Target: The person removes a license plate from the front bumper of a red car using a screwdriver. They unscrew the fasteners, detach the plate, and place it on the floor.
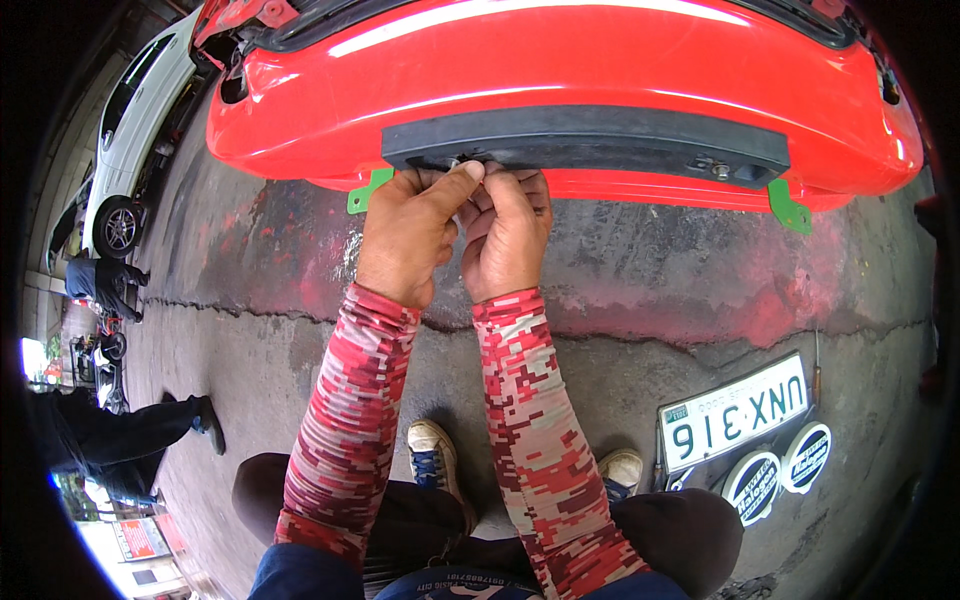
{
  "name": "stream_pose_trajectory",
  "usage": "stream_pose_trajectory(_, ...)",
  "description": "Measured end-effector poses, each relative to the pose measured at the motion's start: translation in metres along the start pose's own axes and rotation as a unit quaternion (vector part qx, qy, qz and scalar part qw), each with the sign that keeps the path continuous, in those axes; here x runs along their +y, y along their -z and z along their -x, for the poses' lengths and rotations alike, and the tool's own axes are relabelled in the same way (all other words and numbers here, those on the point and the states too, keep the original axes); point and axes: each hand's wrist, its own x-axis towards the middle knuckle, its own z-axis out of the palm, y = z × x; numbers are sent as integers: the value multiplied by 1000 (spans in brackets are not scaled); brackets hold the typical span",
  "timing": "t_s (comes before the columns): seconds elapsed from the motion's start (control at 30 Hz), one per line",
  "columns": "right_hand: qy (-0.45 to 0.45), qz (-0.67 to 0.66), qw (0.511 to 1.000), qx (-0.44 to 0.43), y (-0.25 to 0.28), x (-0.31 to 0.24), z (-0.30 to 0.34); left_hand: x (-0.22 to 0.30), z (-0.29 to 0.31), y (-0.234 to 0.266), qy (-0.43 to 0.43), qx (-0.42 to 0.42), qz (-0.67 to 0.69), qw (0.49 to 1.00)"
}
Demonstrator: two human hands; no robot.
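A red car bumper (560,75) fills the top of the view, with a black plate mount (600,140) across its lower middle. Both my hands press against the mount's left end. My left hand (412,232) pinches a small metal fastener (458,163) with thumb and fingers. Curled close beside it, my right hand (507,235) has its fingertips at the same spot; what it holds is hidden. A bolt (720,170) shows at the mount's right end. Green brackets (366,192) (788,208) hang below the bumper.
A white licence plate (735,412) and two round stickers (778,472) lie on the stained concrete at lower right. A white car (130,120) stands at the far left, with a person's legs (120,440) nearby. My shoes (433,455) rest below.
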Motion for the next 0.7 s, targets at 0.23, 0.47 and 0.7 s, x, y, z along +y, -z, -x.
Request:
stream_pose_trajectory(0.23, -25, 31, 999, -27, 5, -5, -2, 2, 0, 9, 22, -86, 43, 995)
stream_pose_trajectory(0.47, -2, 29, 999, 22, -1, -2, -6, 3, -5, 0, -14, -13, -22, 1000)
stream_pose_trajectory(0.7, -24, 49, 998, -21, 6, -5, -8, 8, -3, 3, 17, -67, 66, 995)
